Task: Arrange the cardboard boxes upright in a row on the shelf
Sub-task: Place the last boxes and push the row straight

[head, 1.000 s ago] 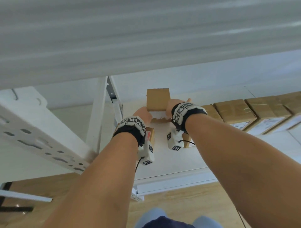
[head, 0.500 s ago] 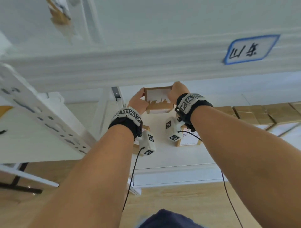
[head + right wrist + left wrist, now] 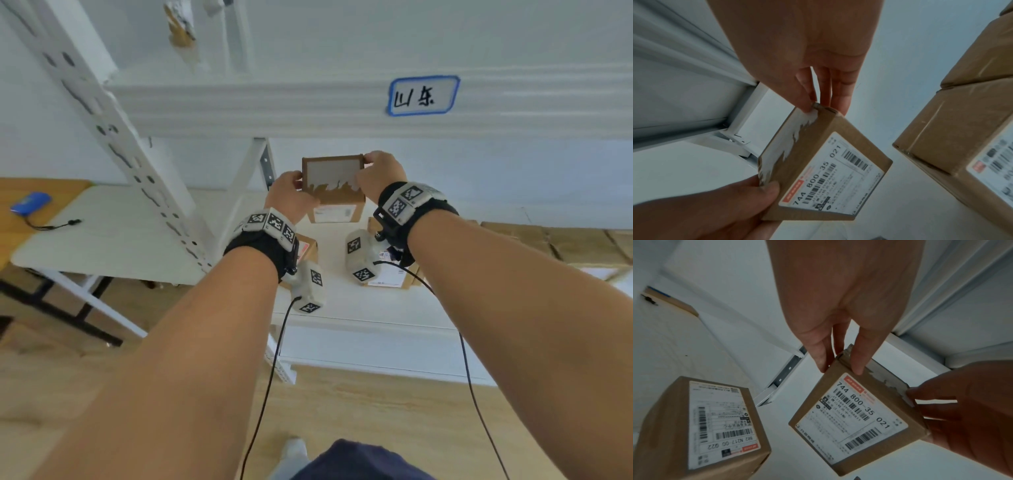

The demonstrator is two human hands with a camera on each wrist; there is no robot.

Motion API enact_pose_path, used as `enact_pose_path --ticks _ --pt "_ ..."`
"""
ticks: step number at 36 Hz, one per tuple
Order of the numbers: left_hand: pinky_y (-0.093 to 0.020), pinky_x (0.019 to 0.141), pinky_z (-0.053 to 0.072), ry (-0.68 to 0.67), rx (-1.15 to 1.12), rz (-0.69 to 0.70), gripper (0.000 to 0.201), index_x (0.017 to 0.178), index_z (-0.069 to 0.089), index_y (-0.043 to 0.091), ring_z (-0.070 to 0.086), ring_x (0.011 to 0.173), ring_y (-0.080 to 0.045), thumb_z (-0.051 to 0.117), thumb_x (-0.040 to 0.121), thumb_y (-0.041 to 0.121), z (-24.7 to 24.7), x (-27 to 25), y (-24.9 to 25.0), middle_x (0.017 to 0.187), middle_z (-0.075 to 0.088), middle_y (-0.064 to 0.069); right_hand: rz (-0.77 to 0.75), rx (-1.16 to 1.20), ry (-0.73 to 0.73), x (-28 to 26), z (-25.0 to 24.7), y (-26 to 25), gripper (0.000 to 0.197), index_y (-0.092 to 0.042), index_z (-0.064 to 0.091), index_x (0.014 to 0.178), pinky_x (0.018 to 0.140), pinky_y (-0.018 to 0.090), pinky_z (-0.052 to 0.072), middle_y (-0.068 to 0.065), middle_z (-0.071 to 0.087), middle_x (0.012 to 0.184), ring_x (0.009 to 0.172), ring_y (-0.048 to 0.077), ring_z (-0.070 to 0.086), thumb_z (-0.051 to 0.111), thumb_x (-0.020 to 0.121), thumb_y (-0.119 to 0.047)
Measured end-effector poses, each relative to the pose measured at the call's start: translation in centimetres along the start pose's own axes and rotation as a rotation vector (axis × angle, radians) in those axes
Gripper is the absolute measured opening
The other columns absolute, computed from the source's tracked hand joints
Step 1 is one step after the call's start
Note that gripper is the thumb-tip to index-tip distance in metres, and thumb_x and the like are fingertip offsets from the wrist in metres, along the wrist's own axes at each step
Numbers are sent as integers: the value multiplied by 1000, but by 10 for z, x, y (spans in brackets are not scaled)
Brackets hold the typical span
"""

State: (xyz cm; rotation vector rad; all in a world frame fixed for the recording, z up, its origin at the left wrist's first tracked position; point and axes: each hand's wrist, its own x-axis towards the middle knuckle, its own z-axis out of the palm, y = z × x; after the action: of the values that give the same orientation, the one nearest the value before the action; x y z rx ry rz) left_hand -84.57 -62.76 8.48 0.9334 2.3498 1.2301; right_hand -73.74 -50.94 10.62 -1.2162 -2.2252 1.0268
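Over shelf (image 3: 376,308): box (image 3: 334,180), two-handed grip.

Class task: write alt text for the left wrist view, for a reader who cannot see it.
Two hands, the left hand and the right hand, pinch opposite ends of a small cardboard box with a shipping label above a white shelf. A second labelled box is at lower left.

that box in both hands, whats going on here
A person is sorting cardboard boxes on a white shelf. Both the left hand and the right hand hold one small box by its ends, lifted above the shelf, with its shipping label facing down. Two more boxes sit loose on the shelf below the wrists, and a row of boxes already stands to the right.
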Motion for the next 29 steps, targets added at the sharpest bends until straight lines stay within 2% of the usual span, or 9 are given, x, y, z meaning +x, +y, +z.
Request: enact_pose_path --ticks 3,9,15,18,21,25,29 --pt "-31 88 53 0 -9 -17 35 119 62 9 66 102 -22 66 84 8 -1 -8 -1 117 68 -6 -6 3 -10 -10 -2 1 32 -11 61 118 83 32 53 5 65 106 94 23 61 49 89 -7" --pt "-23 77 47 -49 -3 -9 38 127 59 8 64 93 -17 62 89 10 -2 -13 -7 121 67 -7 48 -8 -34 -20 0 9 30 -11 66 113 74 27 52 6 69 105 86 21 61 54 85 -7" --pt "-30 91 52 -92 26 -60 47 134 54 9 66 106 -22 64 88 15 3 -11 -17 125 65 -7 102 -38 4 -26 10 16 35 -11 56 124 73 26 44 4 62 112 90 18 54 53 90 -7" --pt "-25 85 49 -85 46 -82 48 133 53 7 64 107 -22 65 87 15 8 -10 -25 125 64 -6 130 -78 32 -28 17 21 29 -10 57 117 71 29 44 6 62 111 87 19 54 52 89 -6" --pt "-24 78 46 -121 55 -77 34 122 61 7 64 99 -21 62 88 9 14 -9 -33 119 67 -7 176 -98 -2 -29 23 28 26 -9 58 113 76 31 51 8 63 107 89 23 58 54 88 -5" --pt "-33 90 53 -189 83 -74 29 116 67 11 67 100 -25 59 88 7 23 -9 -44 114 70 -8 215 -108 -55 -33 32 38 29 -10 59 117 85 40 56 9 65 108 96 26 65 55 89 -6" --pt "-36 95 51 -201 85 -76 36 127 60 8 64 108 -28 57 91 6 32 -7 -52 122 66 -11 225 -107 -60 -35 41 47 29 -12 58 115 83 41 57 8 67 107 94 26 65 57 87 -4"
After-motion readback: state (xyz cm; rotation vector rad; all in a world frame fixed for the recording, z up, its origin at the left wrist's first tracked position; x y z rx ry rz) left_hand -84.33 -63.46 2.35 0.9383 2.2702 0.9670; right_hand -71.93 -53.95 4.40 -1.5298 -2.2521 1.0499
